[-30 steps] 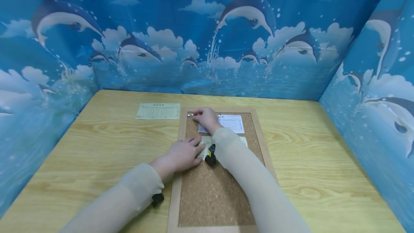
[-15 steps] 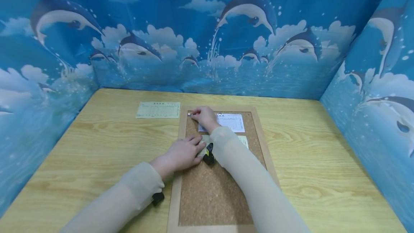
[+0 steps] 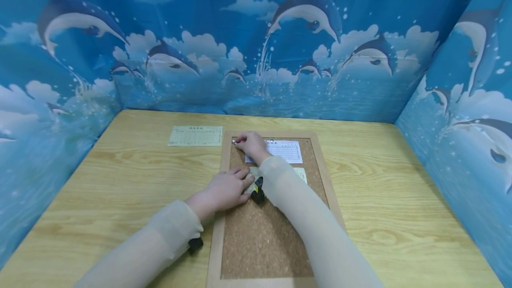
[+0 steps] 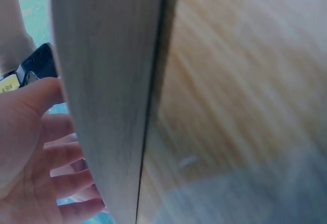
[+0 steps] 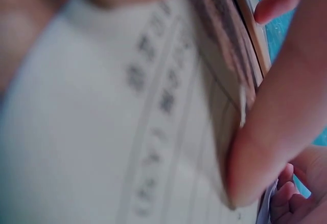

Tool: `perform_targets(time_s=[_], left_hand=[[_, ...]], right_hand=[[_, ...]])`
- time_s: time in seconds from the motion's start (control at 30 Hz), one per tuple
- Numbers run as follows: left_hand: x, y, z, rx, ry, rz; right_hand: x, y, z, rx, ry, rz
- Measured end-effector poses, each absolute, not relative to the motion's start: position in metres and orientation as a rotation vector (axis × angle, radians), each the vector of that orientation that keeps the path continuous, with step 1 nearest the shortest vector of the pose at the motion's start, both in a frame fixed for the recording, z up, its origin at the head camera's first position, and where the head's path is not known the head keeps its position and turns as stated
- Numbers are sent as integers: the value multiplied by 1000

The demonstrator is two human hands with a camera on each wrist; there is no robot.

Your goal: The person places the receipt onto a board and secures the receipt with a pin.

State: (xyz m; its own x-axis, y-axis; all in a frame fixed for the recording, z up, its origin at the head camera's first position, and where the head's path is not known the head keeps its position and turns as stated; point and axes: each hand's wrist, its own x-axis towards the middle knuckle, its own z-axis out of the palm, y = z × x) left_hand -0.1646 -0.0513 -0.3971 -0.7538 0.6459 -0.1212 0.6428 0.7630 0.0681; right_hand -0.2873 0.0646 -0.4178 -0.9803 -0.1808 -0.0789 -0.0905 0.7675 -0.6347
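Head view: corkboard [image 3: 264,243] on wooden table [image 3: 408,199]. Left hand [image 3: 224,190] across board's left edge, fingers spread, touching yellowish slip [image 3: 301,174] on board. Right hand [image 3: 253,146] at board's top left, thumb and fingertips together at shiny pin [image 3: 234,142]; cannot tell whether gripping it. White slip [image 3: 289,152] partly behind right hand. Loose slip [image 3: 196,136] on table, left of board.

Left wrist view: left hand beside wooden frame [image 4: 107,81], fingers apart.

Right wrist view: printed slip [image 5: 102,147], blurred; finger [image 5: 260,162] touching it.
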Motion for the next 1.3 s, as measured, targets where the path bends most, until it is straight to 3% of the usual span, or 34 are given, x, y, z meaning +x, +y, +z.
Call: perform_targets(time_s=[1.3], left_hand=[[-165, -50, -399, 1012, 2822, 20]], right_hand=[[-281, 66, -408, -368, 2802, -845]])
